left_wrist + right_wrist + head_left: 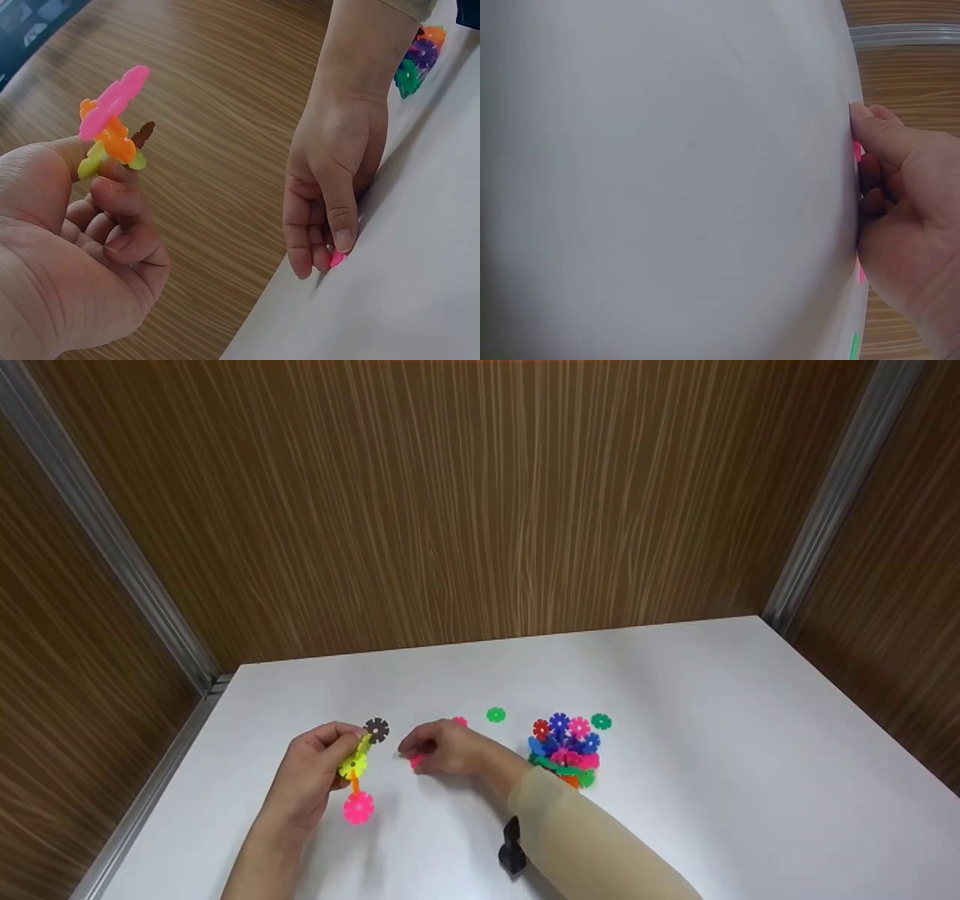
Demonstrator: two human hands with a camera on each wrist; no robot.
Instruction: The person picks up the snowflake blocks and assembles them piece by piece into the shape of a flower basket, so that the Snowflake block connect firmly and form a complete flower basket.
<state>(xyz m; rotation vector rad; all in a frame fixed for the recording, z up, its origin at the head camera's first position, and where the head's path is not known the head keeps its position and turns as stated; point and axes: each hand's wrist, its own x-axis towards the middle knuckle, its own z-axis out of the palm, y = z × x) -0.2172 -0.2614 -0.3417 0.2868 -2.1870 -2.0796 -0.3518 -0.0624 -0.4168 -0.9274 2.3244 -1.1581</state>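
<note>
My left hand (309,765) pinches a joined chain of notched plastic snowflake discs between thumb and fingers. The chain has a dark brown disc (376,729) at the top, yellow discs (352,766) at the fingertips, an orange disc (355,783) seen edge-on, and a pink disc (358,808) hanging lowest. Down at the white table, my right hand (448,747) holds a loose pink disc (337,259) by its fingertips; most of that disc is hidden by the fingers. In the right wrist view a sliver of this pink disc (857,151) shows between thumb and fingers.
A heap of mixed discs (564,754) sits right of my right forearm. Behind my right hand lie another pink disc (460,721) and a light green disc (496,715); a darker green one (601,721) lies past the heap. Wood-grain panels (480,510) enclose the table.
</note>
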